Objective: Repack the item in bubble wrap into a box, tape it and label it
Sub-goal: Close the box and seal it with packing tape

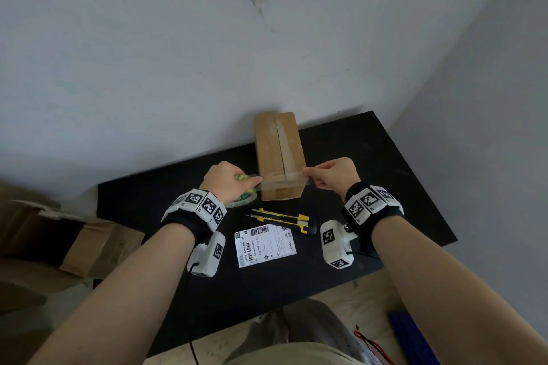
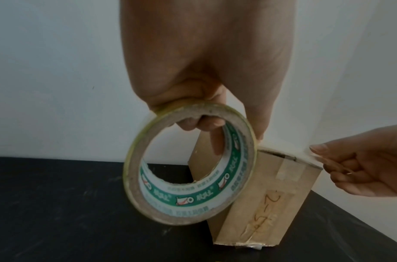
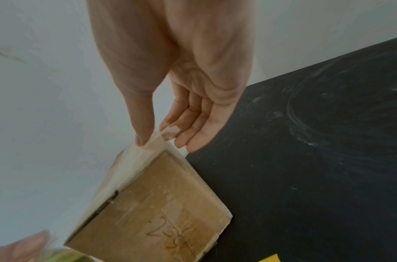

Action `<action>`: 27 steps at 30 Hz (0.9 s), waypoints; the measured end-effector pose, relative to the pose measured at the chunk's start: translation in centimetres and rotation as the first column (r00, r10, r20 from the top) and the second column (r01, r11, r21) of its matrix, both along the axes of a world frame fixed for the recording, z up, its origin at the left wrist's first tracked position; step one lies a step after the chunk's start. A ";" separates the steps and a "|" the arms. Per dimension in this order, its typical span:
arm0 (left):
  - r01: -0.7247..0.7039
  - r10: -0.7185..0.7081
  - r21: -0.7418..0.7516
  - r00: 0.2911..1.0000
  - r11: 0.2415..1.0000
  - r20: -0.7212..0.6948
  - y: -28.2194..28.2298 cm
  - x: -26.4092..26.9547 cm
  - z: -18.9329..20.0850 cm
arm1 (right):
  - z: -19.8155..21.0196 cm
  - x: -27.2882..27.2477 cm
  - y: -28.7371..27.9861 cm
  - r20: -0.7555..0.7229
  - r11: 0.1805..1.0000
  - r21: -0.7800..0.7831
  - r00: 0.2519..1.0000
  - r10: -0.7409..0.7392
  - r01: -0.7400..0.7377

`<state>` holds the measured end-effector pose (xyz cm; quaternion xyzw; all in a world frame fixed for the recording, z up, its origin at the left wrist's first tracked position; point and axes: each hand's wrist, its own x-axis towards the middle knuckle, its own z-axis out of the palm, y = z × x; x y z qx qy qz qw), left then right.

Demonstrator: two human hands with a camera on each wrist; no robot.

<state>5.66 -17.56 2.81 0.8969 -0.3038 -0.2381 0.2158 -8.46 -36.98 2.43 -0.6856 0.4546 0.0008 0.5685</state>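
While the box is shut, the taping isn't finished; near to far on the black bench (image 1: 385, 187): printed shipping label (image 1: 264, 245) lying flat nearest the person, then a yellow-black utility knife (image 1: 281, 220), then the cardboard box (image 1: 280, 154) running its long axis away toward the wall. Left hand (image 1: 226, 179) grips the tape roll (image 2: 189, 164), fingers hooked through the core, just left of the box's near end; right hand (image 1: 333, 176) pinches the free tape end (image 3: 155, 141) between thumb and fingertips just right of it; clear strip spans crosswise over the near end, both hands about equally close. Matte corrugated board, old tape along the centre seam, glossy thin film, rigid cardboard ring. Wrapped item isn't visible, presumably inside.
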 end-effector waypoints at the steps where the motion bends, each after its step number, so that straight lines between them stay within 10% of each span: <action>1: -0.002 0.002 0.004 1.000 1.000 0.000 0.0 0.0 -0.2 | 0.0 0.0 -0.1 -0.003 1.000 0.004 1.000 0.001 -0.001; 27: -0.205 0.196 0.132 0.977 0.970 0.078 -2.3 -1.8 -1.6 | -1.3 0.3 -0.5 -0.099 0.976 -0.195 0.992 0.076 -0.094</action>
